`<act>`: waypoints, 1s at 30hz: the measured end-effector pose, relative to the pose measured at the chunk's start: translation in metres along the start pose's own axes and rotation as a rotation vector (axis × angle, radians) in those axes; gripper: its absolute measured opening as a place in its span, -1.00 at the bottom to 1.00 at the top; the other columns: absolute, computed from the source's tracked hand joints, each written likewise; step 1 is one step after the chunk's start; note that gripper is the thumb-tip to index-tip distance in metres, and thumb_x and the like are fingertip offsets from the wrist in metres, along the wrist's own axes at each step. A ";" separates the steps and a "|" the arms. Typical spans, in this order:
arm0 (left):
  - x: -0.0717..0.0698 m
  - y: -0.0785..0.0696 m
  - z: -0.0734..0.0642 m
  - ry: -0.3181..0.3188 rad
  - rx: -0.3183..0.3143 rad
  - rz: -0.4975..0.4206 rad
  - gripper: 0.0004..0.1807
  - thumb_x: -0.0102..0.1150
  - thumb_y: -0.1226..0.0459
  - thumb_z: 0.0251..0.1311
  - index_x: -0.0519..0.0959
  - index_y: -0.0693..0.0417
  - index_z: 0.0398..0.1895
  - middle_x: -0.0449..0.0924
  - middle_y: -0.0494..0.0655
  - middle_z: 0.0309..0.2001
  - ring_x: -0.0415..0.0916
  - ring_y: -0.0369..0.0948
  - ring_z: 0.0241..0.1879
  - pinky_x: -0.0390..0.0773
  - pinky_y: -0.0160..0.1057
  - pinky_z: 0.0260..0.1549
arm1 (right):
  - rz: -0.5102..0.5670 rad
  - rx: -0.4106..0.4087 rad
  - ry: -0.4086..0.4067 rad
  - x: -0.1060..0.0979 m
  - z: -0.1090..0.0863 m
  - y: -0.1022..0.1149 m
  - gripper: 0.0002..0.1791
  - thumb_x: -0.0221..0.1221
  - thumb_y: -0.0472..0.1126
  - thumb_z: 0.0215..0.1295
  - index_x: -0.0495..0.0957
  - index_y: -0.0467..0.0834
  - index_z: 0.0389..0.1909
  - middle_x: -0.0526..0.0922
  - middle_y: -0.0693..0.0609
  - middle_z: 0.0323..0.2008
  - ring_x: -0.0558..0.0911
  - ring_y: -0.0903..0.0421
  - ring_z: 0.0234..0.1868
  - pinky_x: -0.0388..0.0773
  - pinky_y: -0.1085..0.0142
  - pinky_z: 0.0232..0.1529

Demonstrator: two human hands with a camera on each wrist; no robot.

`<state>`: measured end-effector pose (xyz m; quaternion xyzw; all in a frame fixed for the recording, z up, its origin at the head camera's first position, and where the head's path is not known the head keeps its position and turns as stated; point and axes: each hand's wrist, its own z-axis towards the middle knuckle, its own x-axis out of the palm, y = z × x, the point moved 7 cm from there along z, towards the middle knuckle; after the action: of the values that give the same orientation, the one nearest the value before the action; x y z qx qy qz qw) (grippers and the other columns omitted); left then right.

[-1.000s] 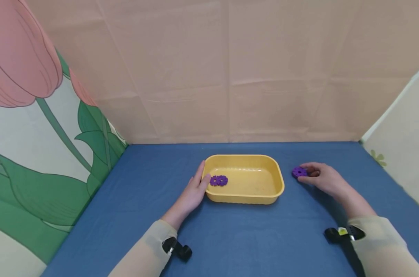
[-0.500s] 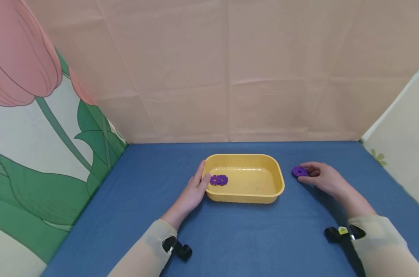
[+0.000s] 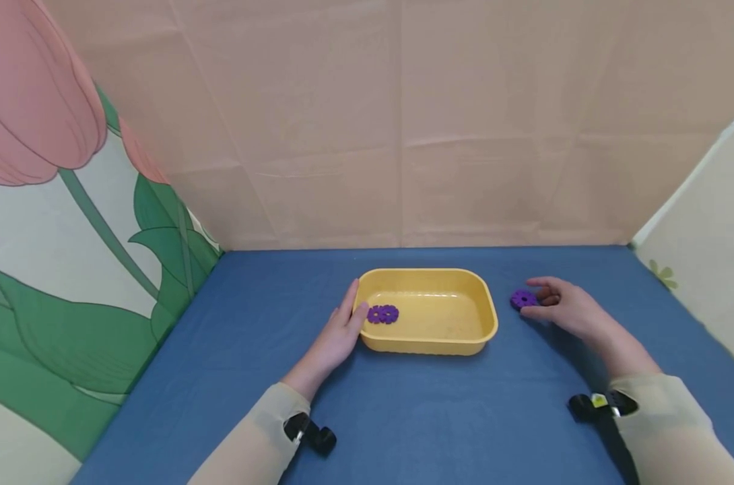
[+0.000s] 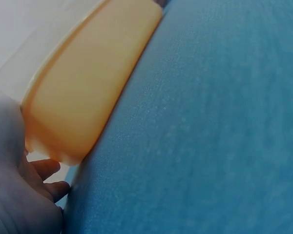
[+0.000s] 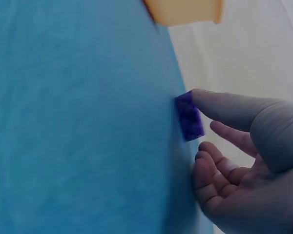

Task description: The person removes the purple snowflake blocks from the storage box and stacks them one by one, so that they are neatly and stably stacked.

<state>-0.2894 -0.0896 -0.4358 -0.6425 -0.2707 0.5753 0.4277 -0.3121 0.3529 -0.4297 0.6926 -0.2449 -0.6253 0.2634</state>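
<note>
A shallow yellow tray [image 3: 430,347] stands on the blue cloth. My left hand [image 3: 337,333] holds its left end, thumb over the rim and the other fingers along the outside wall. Two purple flower-shaped discs [image 3: 382,314] lie side by side in the tray, near that thumb. To the right of the tray, a small stack of purple flower-shaped discs [image 5: 189,117] sits on the cloth. My right hand [image 3: 567,308] is beside this stack; its thumb touches the edge while the index finger is raised clear of it. How many discs are stacked I cannot tell.
Blue cloth [image 3: 427,417] covers the table. A beige backdrop [image 3: 403,135] rises at the back edge, with a tulip-printed panel [image 3: 70,269] on the left and a pale panel [image 3: 706,256] on the right. Each wrist wears a black camera mount [image 3: 591,409].
My right index finger has lifted away from the purple stack, widening the gap to the thumb. The stack stays nearly in place. My left hand and the tray have not visibly moved.
</note>
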 end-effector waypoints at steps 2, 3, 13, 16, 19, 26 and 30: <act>0.000 0.000 0.000 -0.001 -0.001 0.000 -0.17 -0.26 -0.27 0.75 -0.16 -0.26 0.87 -0.08 -0.14 0.80 -0.23 0.11 0.77 -0.28 0.26 0.68 | 0.004 0.002 0.001 -0.003 -0.002 0.005 -0.05 0.44 0.09 0.50 0.27 -0.33 0.64 0.39 -0.51 0.40 0.44 -0.48 0.32 0.49 -0.43 0.26; 0.000 -0.001 0.000 0.000 -0.004 0.002 -0.17 -0.26 -0.28 0.74 -0.16 -0.27 0.87 -0.08 -0.15 0.80 -0.24 0.11 0.77 -0.28 0.25 0.68 | 0.004 0.003 -0.002 -0.005 -0.003 0.008 -0.04 0.45 0.11 0.50 0.26 -0.33 0.65 0.38 -0.52 0.41 0.42 -0.49 0.35 0.47 -0.44 0.28; -0.001 0.000 0.000 -0.001 -0.012 -0.006 -0.17 -0.26 -0.27 0.75 -0.16 -0.26 0.87 -0.09 -0.15 0.80 -0.24 0.08 0.77 -0.31 0.24 0.68 | 0.000 -0.074 -0.094 -0.016 -0.006 0.062 -0.06 0.45 0.18 0.47 0.32 -0.25 0.63 0.45 -0.40 0.38 0.43 -0.38 0.38 0.48 -0.38 0.30; 0.000 0.001 0.000 -0.004 -0.022 -0.005 -0.17 -0.26 -0.28 0.74 -0.17 -0.29 0.87 -0.08 -0.15 0.80 -0.25 0.10 0.77 -0.29 0.26 0.68 | 0.005 -0.126 -0.103 -0.013 -0.008 0.086 -0.12 0.46 0.13 0.48 0.38 -0.23 0.61 0.51 -0.35 0.33 0.48 -0.32 0.32 0.53 -0.28 0.24; -0.001 0.001 0.000 -0.006 -0.033 -0.005 -0.17 -0.27 -0.31 0.72 -0.18 -0.36 0.87 -0.08 -0.17 0.80 -0.25 0.10 0.77 -0.27 0.28 0.68 | 0.012 -0.166 -0.088 -0.005 -0.008 0.109 -0.17 0.46 0.08 0.50 0.40 -0.20 0.61 0.54 -0.31 0.30 0.52 -0.29 0.29 0.54 -0.21 0.22; -0.001 0.002 -0.001 -0.009 -0.037 -0.007 -0.23 -0.23 -0.21 0.77 -0.17 -0.40 0.86 -0.07 -0.16 0.80 -0.24 0.12 0.77 -0.26 0.30 0.67 | 0.030 -0.282 -0.044 0.021 -0.006 0.155 -0.27 0.48 -0.09 0.49 0.48 -0.22 0.56 0.60 -0.27 0.23 0.56 -0.22 0.25 0.52 -0.21 0.32; -0.001 0.003 0.000 -0.008 -0.039 -0.005 -0.23 -0.23 -0.22 0.76 -0.18 -0.43 0.86 -0.07 -0.17 0.80 -0.26 0.12 0.77 -0.27 0.30 0.67 | 0.043 -0.326 -0.014 0.039 -0.003 0.174 -0.32 0.49 -0.17 0.47 0.52 -0.21 0.53 0.62 -0.27 0.21 0.58 -0.20 0.23 0.55 -0.22 0.34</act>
<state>-0.2898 -0.0920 -0.4381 -0.6475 -0.2853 0.5715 0.4157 -0.3068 0.1983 -0.3413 0.6309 -0.1568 -0.6556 0.3841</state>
